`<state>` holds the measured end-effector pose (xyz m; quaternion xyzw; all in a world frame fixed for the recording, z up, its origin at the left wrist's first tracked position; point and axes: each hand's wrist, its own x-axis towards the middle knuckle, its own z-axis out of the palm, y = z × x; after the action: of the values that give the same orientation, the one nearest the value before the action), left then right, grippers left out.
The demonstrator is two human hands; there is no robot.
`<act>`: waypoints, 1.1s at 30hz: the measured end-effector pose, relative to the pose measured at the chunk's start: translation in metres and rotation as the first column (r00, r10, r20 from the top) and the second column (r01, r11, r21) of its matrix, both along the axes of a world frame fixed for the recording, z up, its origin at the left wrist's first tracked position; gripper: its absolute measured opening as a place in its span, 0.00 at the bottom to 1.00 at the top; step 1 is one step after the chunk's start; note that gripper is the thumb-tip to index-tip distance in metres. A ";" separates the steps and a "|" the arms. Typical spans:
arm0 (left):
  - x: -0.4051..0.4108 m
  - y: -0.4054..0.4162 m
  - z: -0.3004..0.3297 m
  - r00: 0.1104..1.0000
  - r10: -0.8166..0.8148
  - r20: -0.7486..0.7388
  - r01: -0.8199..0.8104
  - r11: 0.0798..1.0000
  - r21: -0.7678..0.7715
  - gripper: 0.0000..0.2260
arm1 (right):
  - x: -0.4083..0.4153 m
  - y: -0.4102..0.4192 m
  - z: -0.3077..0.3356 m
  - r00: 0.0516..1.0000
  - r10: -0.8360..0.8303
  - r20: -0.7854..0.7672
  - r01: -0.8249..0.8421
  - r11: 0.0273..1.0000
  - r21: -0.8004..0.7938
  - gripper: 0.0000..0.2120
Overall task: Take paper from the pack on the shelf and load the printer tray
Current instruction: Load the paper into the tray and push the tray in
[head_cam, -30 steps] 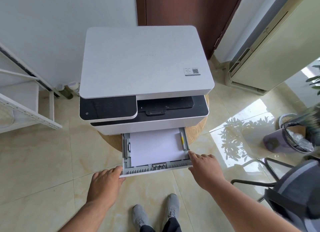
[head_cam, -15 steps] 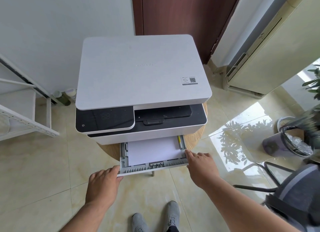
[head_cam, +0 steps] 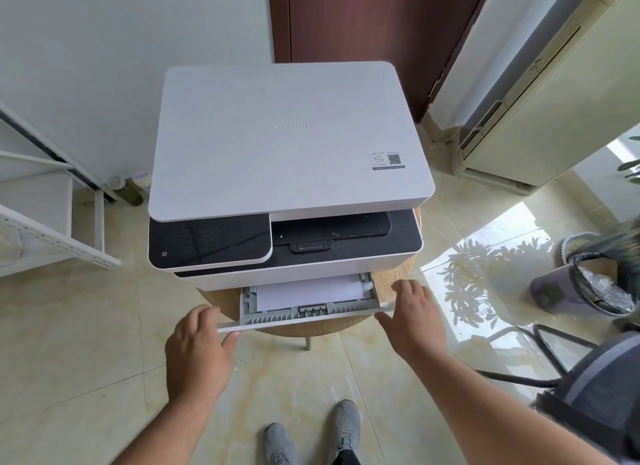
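With paper (head_cam: 306, 292) loaded, tray (head_cam: 304, 317) sits part-open at frame centre. Left hand (head_cam: 197, 353) grips its front-left corner. Right hand (head_cam: 414, 319) presses front-right, fingers spread.

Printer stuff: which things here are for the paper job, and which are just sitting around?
For the job: printer, paper tray, paper, left hand, right hand.

Just around: bin, shelf, door, round wooden table, shoes.

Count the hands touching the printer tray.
2. The left hand holds the left front corner of the tray; the right hand rests against its right front corner. The tray, with paper in it, is partly out.
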<state>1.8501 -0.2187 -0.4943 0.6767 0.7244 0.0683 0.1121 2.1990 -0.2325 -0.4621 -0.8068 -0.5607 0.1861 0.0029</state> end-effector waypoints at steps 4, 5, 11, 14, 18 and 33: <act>0.000 0.009 0.003 0.974 0.196 0.118 -0.188 0.979 -0.076 0.39 | 0.004 0.007 -0.001 0.977 -0.182 -0.110 0.182 0.983 -0.010 0.42; 0.000 0.011 0.003 0.970 0.202 0.133 -0.191 0.977 -0.094 0.42 | 0.004 0.010 -0.001 0.972 -0.197 -0.129 0.195 0.980 -0.026 0.45; 0.002 0.021 0.005 0.949 0.226 0.219 -0.203 0.971 -0.125 0.45 | 0.009 0.020 -0.007 0.953 -0.227 -0.202 0.222 0.974 -0.047 0.49; 0.001 0.027 0.006 0.925 0.260 0.277 -0.230 0.964 -0.135 0.40 | 0.010 0.025 -0.008 0.942 -0.238 -0.237 0.244 0.970 -0.006 0.43; 0.004 0.033 0.007 0.866 0.312 0.390 -0.284 0.950 -0.128 0.32 | 0.010 0.032 -0.010 0.915 -0.267 -0.301 0.282 0.959 0.006 0.34; -0.001 0.039 -0.011 0.801 0.316 0.509 -0.298 0.947 -0.119 0.33 | 0.015 0.036 -0.017 0.881 -0.284 -0.378 0.320 0.947 0.034 0.32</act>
<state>1.8492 -0.1796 -0.5053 0.5043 0.7677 0.2542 0.3028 2.2136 -0.1969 -0.4790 -0.8339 -0.4256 0.3045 0.1754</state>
